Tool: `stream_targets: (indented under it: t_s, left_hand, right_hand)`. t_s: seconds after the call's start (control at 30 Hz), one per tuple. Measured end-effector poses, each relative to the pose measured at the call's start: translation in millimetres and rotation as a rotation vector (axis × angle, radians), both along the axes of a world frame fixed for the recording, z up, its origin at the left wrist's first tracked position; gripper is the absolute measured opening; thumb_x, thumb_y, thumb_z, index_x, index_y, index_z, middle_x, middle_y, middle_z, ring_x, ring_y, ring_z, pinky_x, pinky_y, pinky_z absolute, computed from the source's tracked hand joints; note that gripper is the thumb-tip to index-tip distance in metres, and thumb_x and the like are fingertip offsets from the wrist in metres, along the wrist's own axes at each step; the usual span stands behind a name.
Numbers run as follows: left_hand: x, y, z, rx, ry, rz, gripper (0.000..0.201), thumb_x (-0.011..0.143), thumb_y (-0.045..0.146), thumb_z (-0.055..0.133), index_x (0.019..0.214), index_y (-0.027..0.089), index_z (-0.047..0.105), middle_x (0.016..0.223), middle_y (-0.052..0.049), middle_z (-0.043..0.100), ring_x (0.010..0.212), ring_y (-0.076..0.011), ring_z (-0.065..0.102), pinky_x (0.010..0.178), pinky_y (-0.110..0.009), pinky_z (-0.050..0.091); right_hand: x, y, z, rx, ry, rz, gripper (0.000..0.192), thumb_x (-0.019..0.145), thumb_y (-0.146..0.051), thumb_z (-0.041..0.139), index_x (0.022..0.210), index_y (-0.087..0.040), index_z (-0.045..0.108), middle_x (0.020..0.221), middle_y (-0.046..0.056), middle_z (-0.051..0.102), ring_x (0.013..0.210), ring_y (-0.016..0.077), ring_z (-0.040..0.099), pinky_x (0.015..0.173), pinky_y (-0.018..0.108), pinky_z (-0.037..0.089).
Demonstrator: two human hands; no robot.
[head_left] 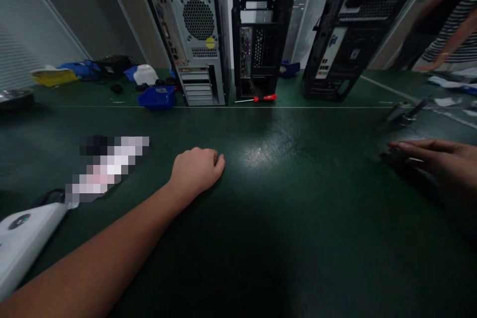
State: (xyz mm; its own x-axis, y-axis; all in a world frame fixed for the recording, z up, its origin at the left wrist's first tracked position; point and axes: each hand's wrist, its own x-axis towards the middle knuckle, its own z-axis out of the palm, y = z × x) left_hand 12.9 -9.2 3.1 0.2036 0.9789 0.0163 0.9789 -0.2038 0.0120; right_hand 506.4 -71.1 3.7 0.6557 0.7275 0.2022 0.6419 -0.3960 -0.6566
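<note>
My left hand (197, 169) rests on the dark green tabletop (238, 218) near the middle, its fingers curled in and the thumb beside them. No object shows in it. Over at the right edge, my right hand (447, 161) has its fingers pinched together over a small dark thing (395, 156); blur and shadow keep me from telling its kind. Beyond that hand lies a dark, shiny metal-looking item (406, 114), also blurred. A screwdriver (261, 99) with a red handle lies in front of the middle computer case (283, 15).
A grey computer case (219, 25) and a tilted black case (367, 35) flank the middle one. Blue bins (157, 98) and a yellow bin (55, 77) stand back left. A white device (33, 233) lies front left. Another person (447, 39) is at far right.
</note>
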Motion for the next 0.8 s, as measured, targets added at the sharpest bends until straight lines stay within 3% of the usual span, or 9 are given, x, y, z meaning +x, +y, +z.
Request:
stream_targets:
  t_s: [0.13,0.3,0.4,0.57,0.7,0.8]
  left_hand:
    - [0,1,-0.8,0.0,-0.017,-0.002,0.053,0.091,0.054,0.031,0.08,0.022,0.071,0.073,-0.009,0.067,0.065,-0.026,0.061,0.058,-0.037,0.047]
    - [0,1,0.1,-0.01,-0.037,-0.004,0.052,0.091,0.055,0.032,0.079,0.022,0.07,0.072,-0.009,0.066,0.064,-0.0248,0.06,0.057,-0.035,0.045]
    - [-1,0,-0.9,-0.016,-0.046,-0.006,0.052,0.091,0.055,0.032,0.08,0.021,0.07,0.072,-0.009,0.066,0.063,-0.024,0.059,0.056,-0.034,0.043]
    - [3,-4,-0.4,0.056,-0.034,0.003,0.051,0.092,0.054,0.032,0.078,0.021,0.069,0.068,-0.008,0.064,0.059,-0.0235,0.057,0.054,-0.033,0.04]
    - [21,-20,11.7,0.065,-0.062,-0.099,0.048,0.092,0.053,0.036,0.075,0.021,0.068,0.062,-0.005,0.061,0.054,-0.0198,0.053,0.053,-0.03,0.035]
    - [41,-42,20.6,-0.005,-0.166,-0.269,0.045,0.092,0.055,0.039,0.084,0.024,0.069,0.059,-0.002,0.059,0.052,-0.0177,0.052,0.053,-0.029,0.032]
  right_hand:
    - [3,0,1.6,-0.13,0.032,-0.024,0.043,0.066,-0.056,0.074,0.1,-0.03,0.075,0.104,0.006,0.073,0.094,0.0289,0.065,0.083,0.046,0.05]
    - [8,5,-6.3,-0.283,-0.217,0.174,0.043,0.087,-0.053,0.051,0.118,-0.03,0.067,0.108,0.007,0.07,0.092,0.0269,0.064,0.078,0.04,0.047]
    - [-1,6,-6.4,-0.286,-0.268,0.268,0.041,0.093,-0.046,0.041,0.12,-0.025,0.064,0.11,0.009,0.068,0.091,0.024,0.063,0.075,0.035,0.045]
    - [-49,0,13.8,-0.099,-0.349,0.334,0.041,0.099,-0.042,0.03,0.114,-0.018,0.059,0.098,0.011,0.065,0.084,0.0201,0.06,0.071,0.031,0.042]
    - [-106,-16,27.4,-0.104,-0.391,0.612,0.036,0.099,-0.042,0.034,0.117,-0.019,0.055,0.099,0.01,0.063,0.084,0.0183,0.059,0.073,0.031,0.043]
    - [-149,-33,27.6,-0.069,-0.378,0.832,0.033,0.097,-0.042,0.042,0.12,-0.019,0.047,0.099,0.009,0.062,0.083,0.0183,0.06,0.071,0.03,0.045]
